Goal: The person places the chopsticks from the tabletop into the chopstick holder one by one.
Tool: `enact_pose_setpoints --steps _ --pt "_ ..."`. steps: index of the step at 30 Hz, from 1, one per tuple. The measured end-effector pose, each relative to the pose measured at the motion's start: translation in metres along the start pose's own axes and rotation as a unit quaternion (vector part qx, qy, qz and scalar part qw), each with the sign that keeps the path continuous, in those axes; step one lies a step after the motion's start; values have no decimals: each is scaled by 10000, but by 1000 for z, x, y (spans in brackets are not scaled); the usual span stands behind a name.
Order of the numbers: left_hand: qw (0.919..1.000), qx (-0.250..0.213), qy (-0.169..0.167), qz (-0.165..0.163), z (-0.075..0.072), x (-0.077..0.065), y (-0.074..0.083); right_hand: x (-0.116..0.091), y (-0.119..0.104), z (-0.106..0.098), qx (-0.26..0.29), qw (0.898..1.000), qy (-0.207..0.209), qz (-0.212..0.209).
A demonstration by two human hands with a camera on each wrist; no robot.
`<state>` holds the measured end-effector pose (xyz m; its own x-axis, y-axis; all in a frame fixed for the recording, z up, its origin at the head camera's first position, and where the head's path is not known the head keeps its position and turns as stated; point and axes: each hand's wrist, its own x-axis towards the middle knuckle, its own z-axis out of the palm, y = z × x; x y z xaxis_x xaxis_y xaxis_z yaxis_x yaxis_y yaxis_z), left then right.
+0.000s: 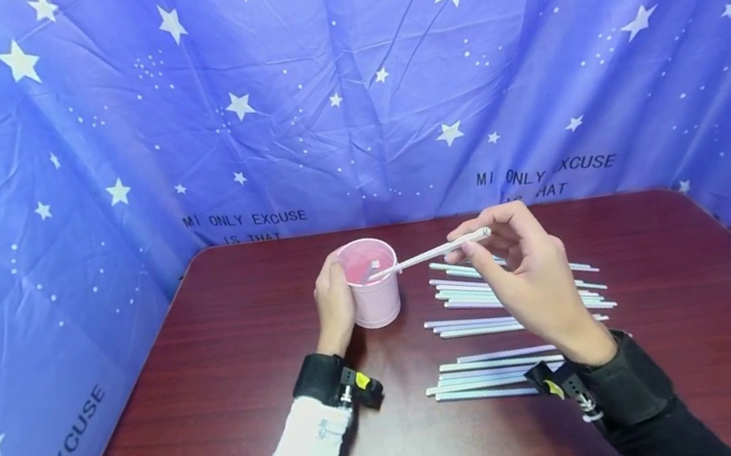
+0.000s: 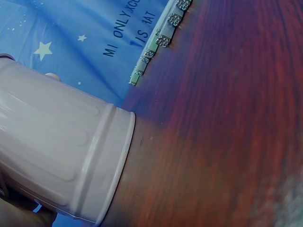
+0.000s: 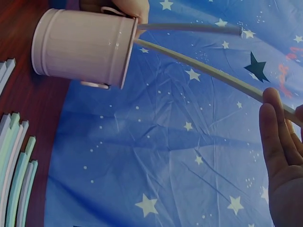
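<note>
A small pink pail (image 1: pixel 378 307) with ribbed sides and little side handles stands upright on the table. My left hand (image 1: pixel 334 307) grips it by its left side, and part of that hand is hidden behind the pail. My right hand (image 1: pixel 541 287) is raised to the right of the pail and pinches a thin, pale stick (image 1: pixel 425 256) between thumb and fingers. The stick slants down to the left, its far end at the pail's mouth. Another stick (image 3: pixel 194 27) leans inside the pail and sticks out past the rim in the right wrist view.
Several pale green, lilac and white sticks (image 1: pixel 488 381) lie in loose rows on the dark red wooden table (image 1: pixel 222 416), right of the pail and partly under my right forearm. A blue curtain with stars (image 1: pixel 350 141) hangs behind and beside the table.
</note>
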<state>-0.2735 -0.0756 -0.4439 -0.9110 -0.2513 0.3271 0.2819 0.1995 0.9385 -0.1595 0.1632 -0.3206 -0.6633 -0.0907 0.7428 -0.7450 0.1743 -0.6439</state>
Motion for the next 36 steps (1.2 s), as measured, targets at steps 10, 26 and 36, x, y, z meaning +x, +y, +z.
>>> enact_pose_setpoints --steps 10,26,36 --pt "9995 152 -24 -267 -1 -4 15 -2 11 2 -517 9970 -273 497" --pt "9994 135 -68 -298 -2 -4 13 -16 72 -10 -2717 9089 -2809 1456" --pt "9995 146 -76 -282 -2 -4 14 -29 95 -12 -2789 8596 -3809 1954"
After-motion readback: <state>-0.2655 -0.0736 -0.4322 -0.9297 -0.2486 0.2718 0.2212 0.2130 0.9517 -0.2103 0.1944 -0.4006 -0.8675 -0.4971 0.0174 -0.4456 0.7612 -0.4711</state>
